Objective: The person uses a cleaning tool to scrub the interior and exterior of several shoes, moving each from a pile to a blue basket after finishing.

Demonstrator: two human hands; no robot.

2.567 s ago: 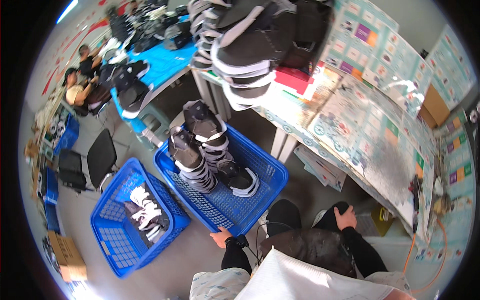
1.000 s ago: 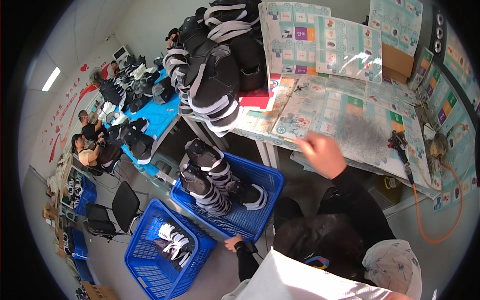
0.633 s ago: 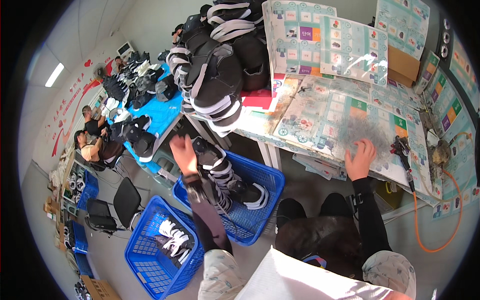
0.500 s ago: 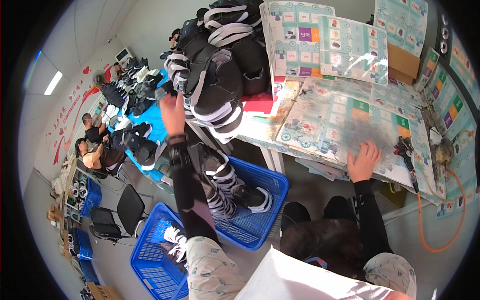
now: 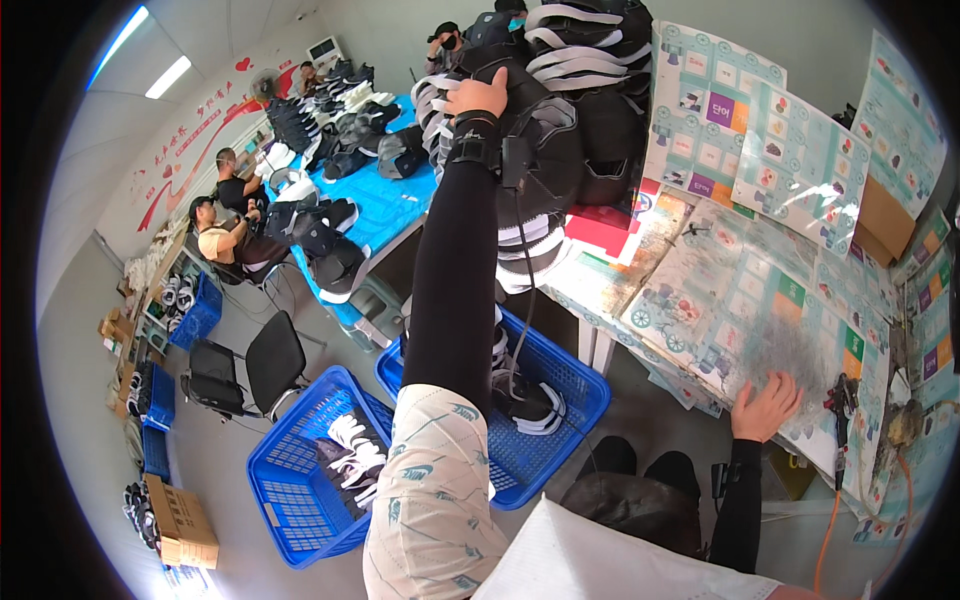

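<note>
My left hand (image 5: 480, 95) reaches out over a tall pile of black shoe uppers with white edges (image 5: 550, 150). Its fingers curl over the edge of an upper at the near left of the pile, partly hidden, and the thumb points up. On the worktable (image 5: 690, 320), covered with printed sheets, my right hand (image 5: 768, 408) lies with fingers spread and holds nothing. A grey smudged patch (image 5: 790, 350) is just beyond its fingertips. To its right lies a dark hand tool (image 5: 842, 410) with an orange hose (image 5: 828, 540).
Two blue baskets (image 5: 285, 510) with shoe uppers stand on the floor below my left arm. A blue-covered table (image 5: 385, 205) bears more uppers at the left. People (image 5: 225, 240) sit beside it, near black chairs (image 5: 272, 360). Printed boards (image 5: 800, 165) stand behind the worktable.
My left arm has stretched farther forward, bringing the hand from the pile's left side onto its uppers. The view has turned left. My right hand stays on the table.
</note>
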